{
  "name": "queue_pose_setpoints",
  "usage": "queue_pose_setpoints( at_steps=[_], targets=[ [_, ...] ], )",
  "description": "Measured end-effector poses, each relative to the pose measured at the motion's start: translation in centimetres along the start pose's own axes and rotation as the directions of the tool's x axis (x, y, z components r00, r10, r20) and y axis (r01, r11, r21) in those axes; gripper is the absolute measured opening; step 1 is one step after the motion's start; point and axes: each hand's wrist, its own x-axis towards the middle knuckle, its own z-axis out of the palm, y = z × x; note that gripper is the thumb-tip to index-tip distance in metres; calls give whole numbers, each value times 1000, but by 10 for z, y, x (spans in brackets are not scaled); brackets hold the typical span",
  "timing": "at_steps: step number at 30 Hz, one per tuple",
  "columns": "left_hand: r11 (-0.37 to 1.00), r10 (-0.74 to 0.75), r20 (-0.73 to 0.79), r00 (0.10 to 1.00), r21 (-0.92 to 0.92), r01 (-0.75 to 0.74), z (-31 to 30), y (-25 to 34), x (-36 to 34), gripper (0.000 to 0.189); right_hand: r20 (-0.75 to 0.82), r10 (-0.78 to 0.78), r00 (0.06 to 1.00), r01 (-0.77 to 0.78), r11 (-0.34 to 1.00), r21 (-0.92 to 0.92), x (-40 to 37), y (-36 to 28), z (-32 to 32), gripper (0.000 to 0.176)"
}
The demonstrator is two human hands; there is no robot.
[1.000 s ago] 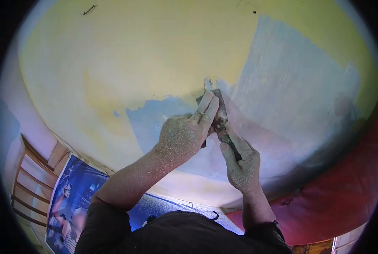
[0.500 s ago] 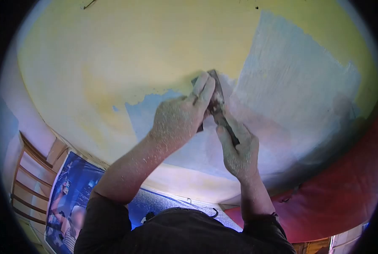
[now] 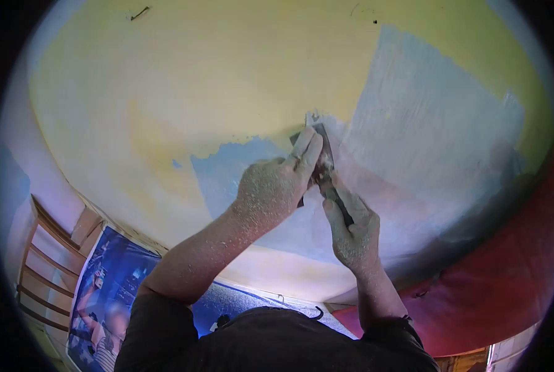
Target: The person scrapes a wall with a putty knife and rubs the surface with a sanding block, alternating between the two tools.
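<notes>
A metal scraper (image 3: 324,162) lies flat against the ceiling, its blade at the border between yellow paint (image 3: 215,80) and a scraped pale blue patch (image 3: 432,118). My left hand (image 3: 276,189) presses its fingers on the blade. My right hand (image 3: 351,232) is wrapped around the handle below. Both hands and forearms are speckled with paint dust.
A red surface (image 3: 500,279) borders the ceiling at the lower right. A blue poster (image 3: 106,291) and a wooden slatted frame (image 3: 41,260) hang on the wall at the lower left. A small hook (image 3: 139,12) sticks out of the ceiling at the top.
The scraper pushed up into the yellow paint half a second ago, then drew back down with both hands to about where it was a second ago.
</notes>
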Motion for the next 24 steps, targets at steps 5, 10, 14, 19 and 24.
queue_pose_setpoints(
  at_steps=[5, 10, 14, 19, 24],
  targets=[
    [1000, 6, -28, 1000, -8, -7, -7, -4, 10, 86, 14, -9, 1000, 10, 999, -36, 9, -7, -6, 53],
    [1000, 23, 6, 1000, -14, -23, 3, 1, -3, 88, -1, -13, 1000, 13, 1000, 10, -3, 0, 0, 49],
    [1000, -11, -19, 1000, 1, 11, 3, 1, 2, 84, 10, -43, 999, 43, 999, -17, 5, 1, -3, 52],
    [999, -35, -2, 999, -27, 34, -3, 1, 6, 79, 14, -38, 999, 38, 999, -20, 6, 2, -4, 50],
    [1000, -20, -35, 999, -5, 20, 14, 6, -9, 82, 20, -47, 999, 48, 997, -57, -6, 9, -4, 49]
  ],
)
